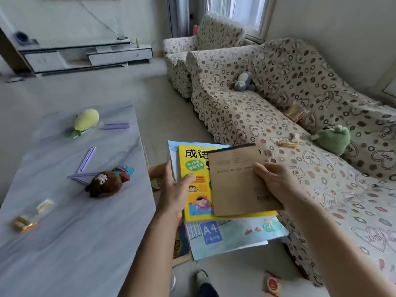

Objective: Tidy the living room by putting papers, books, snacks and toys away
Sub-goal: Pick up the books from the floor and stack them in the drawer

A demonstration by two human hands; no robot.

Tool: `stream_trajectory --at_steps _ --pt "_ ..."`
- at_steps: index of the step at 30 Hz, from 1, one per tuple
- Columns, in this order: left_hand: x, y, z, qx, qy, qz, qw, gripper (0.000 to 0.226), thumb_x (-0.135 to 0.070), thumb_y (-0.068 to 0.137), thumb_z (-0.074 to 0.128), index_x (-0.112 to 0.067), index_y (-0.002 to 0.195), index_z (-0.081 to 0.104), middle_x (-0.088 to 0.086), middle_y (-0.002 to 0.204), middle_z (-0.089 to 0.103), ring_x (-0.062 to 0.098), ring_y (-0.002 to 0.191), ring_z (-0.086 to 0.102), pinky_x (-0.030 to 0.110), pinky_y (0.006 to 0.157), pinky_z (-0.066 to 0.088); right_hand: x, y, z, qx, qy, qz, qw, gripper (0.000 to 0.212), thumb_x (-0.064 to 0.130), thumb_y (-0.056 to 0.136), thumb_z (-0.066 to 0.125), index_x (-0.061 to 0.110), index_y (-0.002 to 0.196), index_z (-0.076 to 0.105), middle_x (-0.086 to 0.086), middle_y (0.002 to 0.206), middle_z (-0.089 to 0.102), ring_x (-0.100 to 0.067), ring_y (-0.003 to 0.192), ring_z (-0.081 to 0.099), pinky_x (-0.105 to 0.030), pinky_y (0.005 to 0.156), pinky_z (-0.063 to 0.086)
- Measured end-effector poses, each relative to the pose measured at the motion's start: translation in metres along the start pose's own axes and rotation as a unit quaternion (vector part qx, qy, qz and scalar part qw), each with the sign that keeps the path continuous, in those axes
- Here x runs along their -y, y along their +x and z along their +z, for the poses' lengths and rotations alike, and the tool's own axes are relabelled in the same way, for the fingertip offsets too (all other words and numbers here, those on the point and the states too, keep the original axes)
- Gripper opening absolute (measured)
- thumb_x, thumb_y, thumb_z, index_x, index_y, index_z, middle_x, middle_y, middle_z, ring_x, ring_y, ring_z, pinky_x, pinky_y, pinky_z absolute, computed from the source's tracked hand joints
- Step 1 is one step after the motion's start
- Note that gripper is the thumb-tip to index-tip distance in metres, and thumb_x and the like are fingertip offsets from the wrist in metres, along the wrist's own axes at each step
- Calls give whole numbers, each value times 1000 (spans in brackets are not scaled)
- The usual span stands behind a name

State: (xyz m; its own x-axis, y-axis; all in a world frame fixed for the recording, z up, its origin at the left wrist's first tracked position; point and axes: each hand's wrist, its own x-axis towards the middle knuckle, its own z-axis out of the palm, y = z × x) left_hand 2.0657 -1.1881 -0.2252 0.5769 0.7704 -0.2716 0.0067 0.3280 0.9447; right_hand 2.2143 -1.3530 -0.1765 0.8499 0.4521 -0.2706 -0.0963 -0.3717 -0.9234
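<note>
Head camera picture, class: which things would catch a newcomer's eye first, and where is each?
First, the stack of books held front and centre: the left hand grips the yellow children's book while the right hand holds the brown notebook on top. Next, the brown-haired doll lying on the grey table to the left. Then the green frog plush on the patterned sofa to the right.

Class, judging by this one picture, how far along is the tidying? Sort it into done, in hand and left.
Done: nothing visibly put away yet. In hand: the left hand and right hand hold a stack of books, brown notebook on top. Left: doll, yellow plush and snacks on the table; grey toy, green plush and more snacks on the sofa.
</note>
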Motion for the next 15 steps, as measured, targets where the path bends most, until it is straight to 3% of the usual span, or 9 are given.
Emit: stream_trajectory --at_steps 3,5,8,12,15 --pt "-13 46 13 -13 -26 -3 1000 59 -17 89 67 -31 140 41 5 121 67 25 98 71 37 68 60 14 62 21 19 -66 -27 997 33 29 93 60 -2 88 69 -10 69 65 -17 55 56 -23 50 47" --pt "-20 73 19 -18 -30 8 999 57 -20 87 70 -32 136 44 1 121 67 21 101 70 41 79 59 23 96 38 33 -88 -53 994 31 25 93 61 -4 82 67 -7 64 61 -7 49 52 -16 47 43" --pt "-24 106 25 -30 -19 20 999 58 -16 83 74 -34 131 46 -5 113 69 14 97 70 37 80 59 29 138 65 60 -131 -78 987 25 26 91 62 8 74 68 4 62 60 -5 51 52 -14 43 37" --pt "-18 143 22 -50 -14 14 999 62 -7 84 72 -34 133 45 -3 111 71 15 98 70 37 81 59 24 187 88 47 -198 -82 976 26 47 85 62 21 81 63 4 76 64 -17 69 59 -27 62 46" --pt "-8 174 13 -73 -26 -10 997 56 -5 85 70 -33 128 50 -2 110 72 20 99 70 37 78 60 7 237 105 50 -267 -43 961 55 71 69 56 21 92 57 -9 99 65 -30 95 61 -38 79 50"
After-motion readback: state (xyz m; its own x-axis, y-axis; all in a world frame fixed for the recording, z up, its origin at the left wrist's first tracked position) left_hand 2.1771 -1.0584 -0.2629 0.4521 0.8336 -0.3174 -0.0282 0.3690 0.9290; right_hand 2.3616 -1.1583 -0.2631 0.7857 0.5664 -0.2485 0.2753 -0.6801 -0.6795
